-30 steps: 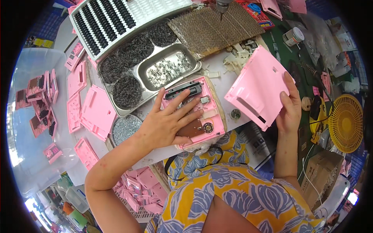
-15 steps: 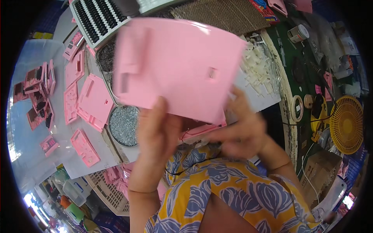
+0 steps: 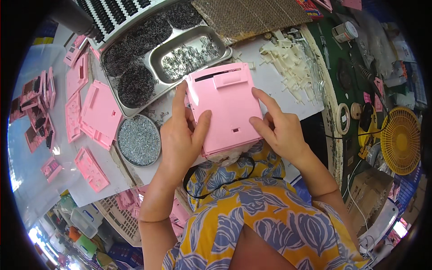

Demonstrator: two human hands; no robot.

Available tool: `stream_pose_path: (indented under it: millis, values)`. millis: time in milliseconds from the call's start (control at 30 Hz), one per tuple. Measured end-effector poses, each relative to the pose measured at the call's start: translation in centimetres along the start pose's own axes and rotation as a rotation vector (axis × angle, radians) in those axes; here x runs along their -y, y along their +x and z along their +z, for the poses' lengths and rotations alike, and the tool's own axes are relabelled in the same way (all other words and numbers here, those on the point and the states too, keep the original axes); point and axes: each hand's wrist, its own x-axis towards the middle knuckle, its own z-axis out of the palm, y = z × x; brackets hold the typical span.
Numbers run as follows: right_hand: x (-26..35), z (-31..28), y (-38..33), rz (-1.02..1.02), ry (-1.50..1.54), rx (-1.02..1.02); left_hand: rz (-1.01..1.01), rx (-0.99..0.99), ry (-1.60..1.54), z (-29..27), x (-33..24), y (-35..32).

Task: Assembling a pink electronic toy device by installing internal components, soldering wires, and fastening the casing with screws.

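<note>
Assembly workshop: tray (image 3: 156, 58) of springs (image 3: 189, 58), bowl (image 3: 138, 166) of metal bits (image 3: 138, 141), scattered pink casings (image 3: 101, 108).

The head-worn fisheye looks down on the worktable (image 3: 310, 110) from nearby.

Smooth, glossy pink plastic casing (image 3: 227, 110) along the surface's near edge; shiny metal tray (image 3: 155, 59) beyond; rough brown sheet (image 3: 252, 19), perhaps cardboard.

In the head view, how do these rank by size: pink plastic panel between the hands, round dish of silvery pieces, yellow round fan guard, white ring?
1. Pink plastic panel
2. Round dish and yellow fan guard: too alike to rank
3. White ring
</note>
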Motion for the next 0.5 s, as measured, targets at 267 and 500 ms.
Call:
stream_pose_path:
  millis: [267, 500]
  values:
    - [-0.5, 0.0, 0.7, -0.094, 0.012, 0.132, -0.174, -0.046, -0.198, -0.3, 0.1, -2.2]
    - [1.2, -0.2, 0.8, -0.195, -0.428, 0.172, -0.192, -0.085, -0.049, 1.4, 1.6, -5.8]
